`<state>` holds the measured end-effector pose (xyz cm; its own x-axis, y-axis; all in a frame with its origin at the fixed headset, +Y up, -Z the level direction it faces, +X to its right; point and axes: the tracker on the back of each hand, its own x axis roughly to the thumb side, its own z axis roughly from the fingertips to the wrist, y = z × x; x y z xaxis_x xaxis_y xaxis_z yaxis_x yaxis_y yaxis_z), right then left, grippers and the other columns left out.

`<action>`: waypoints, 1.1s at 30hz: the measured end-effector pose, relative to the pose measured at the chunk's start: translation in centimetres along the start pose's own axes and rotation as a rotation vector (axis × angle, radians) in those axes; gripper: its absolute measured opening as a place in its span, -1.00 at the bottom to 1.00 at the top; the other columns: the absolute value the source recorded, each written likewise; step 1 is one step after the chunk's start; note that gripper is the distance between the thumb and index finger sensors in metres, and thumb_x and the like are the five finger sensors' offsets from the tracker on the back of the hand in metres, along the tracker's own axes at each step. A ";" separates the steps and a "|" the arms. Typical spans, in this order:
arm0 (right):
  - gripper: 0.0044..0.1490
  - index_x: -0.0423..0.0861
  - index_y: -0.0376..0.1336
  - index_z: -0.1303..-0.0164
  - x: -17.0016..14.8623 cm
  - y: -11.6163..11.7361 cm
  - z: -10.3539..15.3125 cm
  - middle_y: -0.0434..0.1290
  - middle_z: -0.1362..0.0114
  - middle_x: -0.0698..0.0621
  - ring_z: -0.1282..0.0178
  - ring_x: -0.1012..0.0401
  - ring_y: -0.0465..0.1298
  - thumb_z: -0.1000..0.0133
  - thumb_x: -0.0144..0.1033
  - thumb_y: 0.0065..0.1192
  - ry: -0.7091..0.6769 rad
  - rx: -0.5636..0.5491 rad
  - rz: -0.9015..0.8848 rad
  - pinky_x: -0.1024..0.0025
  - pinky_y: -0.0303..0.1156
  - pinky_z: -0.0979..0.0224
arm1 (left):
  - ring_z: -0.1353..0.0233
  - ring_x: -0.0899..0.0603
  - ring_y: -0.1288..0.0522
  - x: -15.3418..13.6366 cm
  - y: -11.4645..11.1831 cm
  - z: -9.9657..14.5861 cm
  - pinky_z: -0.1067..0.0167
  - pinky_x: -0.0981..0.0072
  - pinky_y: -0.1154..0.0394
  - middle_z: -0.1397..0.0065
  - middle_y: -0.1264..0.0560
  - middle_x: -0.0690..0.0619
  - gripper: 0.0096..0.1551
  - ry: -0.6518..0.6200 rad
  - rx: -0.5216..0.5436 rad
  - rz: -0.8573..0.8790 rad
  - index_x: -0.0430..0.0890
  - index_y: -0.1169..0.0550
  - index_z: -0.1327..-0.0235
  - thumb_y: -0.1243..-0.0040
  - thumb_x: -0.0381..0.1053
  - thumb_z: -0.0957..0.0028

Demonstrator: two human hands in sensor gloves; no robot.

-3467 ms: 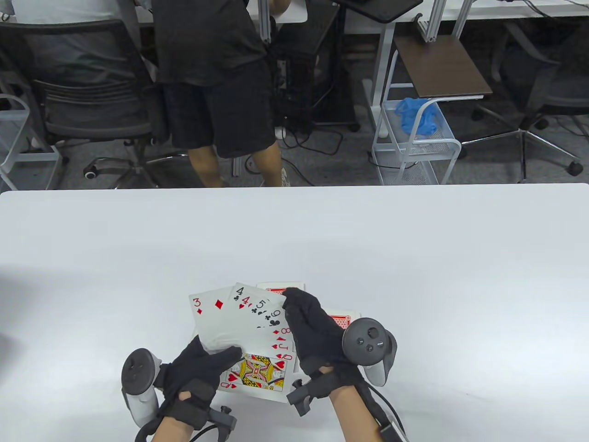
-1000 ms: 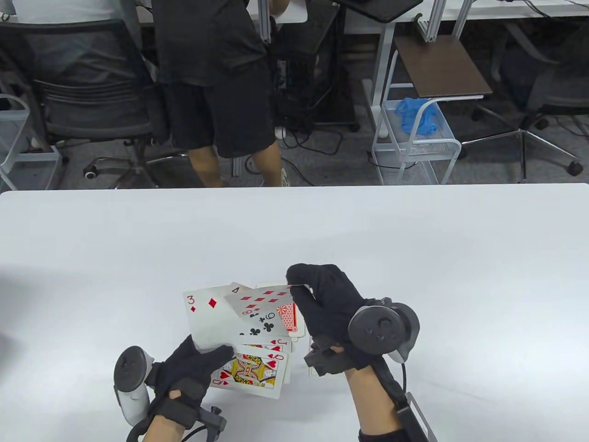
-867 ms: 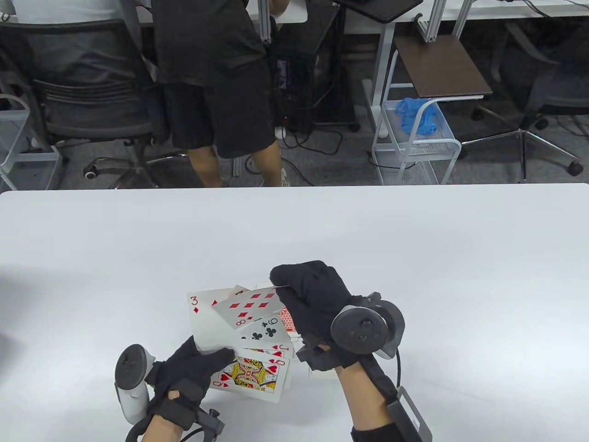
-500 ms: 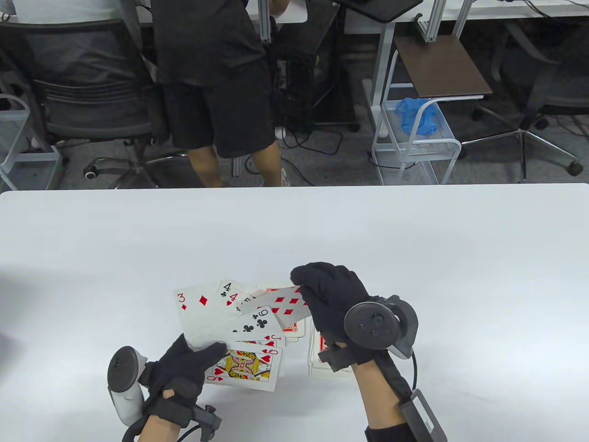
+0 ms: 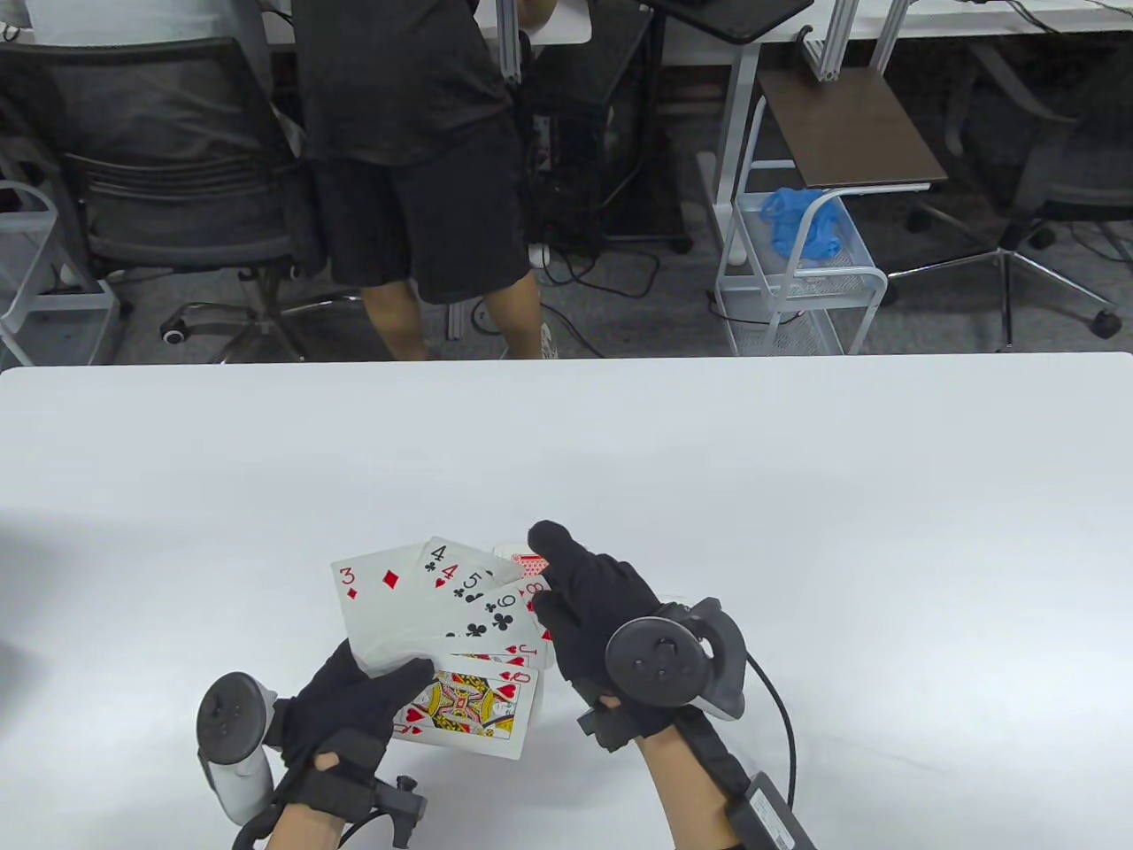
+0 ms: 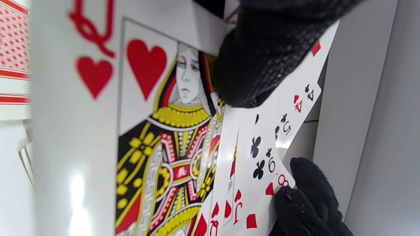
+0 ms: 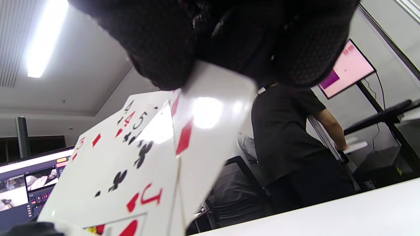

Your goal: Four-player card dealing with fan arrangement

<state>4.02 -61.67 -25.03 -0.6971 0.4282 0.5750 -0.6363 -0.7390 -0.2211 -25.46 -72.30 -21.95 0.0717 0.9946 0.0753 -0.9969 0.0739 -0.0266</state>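
My left hand [image 5: 389, 686] grips a face-up fan of cards [image 5: 434, 611] low over the table, thumb on the queen of hearts [image 5: 465, 713]. The fan runs from the 3 of diamonds [image 5: 376, 589] to the queen. My right hand [image 5: 544, 580] pinches the 8 of diamonds [image 5: 534, 591] at the fan's right edge, tucked between the 6 of clubs and the jack. In the left wrist view my thumb [image 6: 262, 65] presses the queen [image 6: 170, 137], and right fingertips [image 6: 308, 196] hold the 8. In the right wrist view my fingers [image 7: 164, 49] pinch that card [image 7: 210, 124].
A red-backed card [image 5: 522, 558] lies face down on the white table [image 5: 797, 496] just behind the fan. More red backs [image 6: 13, 49] show in the left wrist view. A person [image 5: 407, 142], chairs and a wire cart [image 5: 797, 274] stand beyond the far edge.
My right hand held the 8 of diamonds pulled out above and to the right of the fan; it now sits in the fan after the 6. The fan has drifted slightly left.
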 end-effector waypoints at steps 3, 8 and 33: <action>-0.12 -0.25 0.19 -0.64 0.4 0.3 0.1 0.62 -0.17 -0.09 0.10 0.13 0.67 -0.10 -0.37 0.47 -0.008 0.004 -0.021 -0.08 0.59 -0.21 | 0.05 -0.09 -0.89 -0.2 0.3 0.0 0.19 0.28 -0.89 -0.09 -0.82 0.10 -0.51 0.001 0.010 0.013 0.08 -0.67 -0.11 -0.64 0.04 0.11; -0.34 -0.28 0.33 -0.48 -0.7 0.5 1.2 0.61 -0.25 -0.19 0.01 -0.07 0.66 -0.24 -0.22 0.29 0.192 -0.119 -0.114 -0.27 0.47 -0.21 | 0.04 -0.08 -0.89 -0.2 1.2 0.1 0.18 0.29 -0.89 -0.09 -0.82 0.12 -0.50 0.008 0.065 0.087 0.09 -0.67 -0.11 -0.65 0.04 0.12; -0.02 -0.37 0.06 -0.79 0.5 3.3 3.2 0.37 -0.58 -0.49 -0.31 -0.35 0.50 -0.33 0.05 -0.03 0.205 0.128 -0.108 -0.43 0.36 -0.30 | 0.05 -0.07 -0.89 -0.2 1.3 0.0 0.18 0.31 -0.89 -0.10 -0.82 0.14 -0.48 0.014 0.081 0.010 0.10 -0.67 -0.10 -0.67 0.02 0.14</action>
<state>2.62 -65.56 -23.00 -0.6881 0.5951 0.4152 -0.6729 -0.7374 -0.0583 -26.78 -72.39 -21.96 0.0619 0.9962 0.0615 -0.9968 0.0586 0.0540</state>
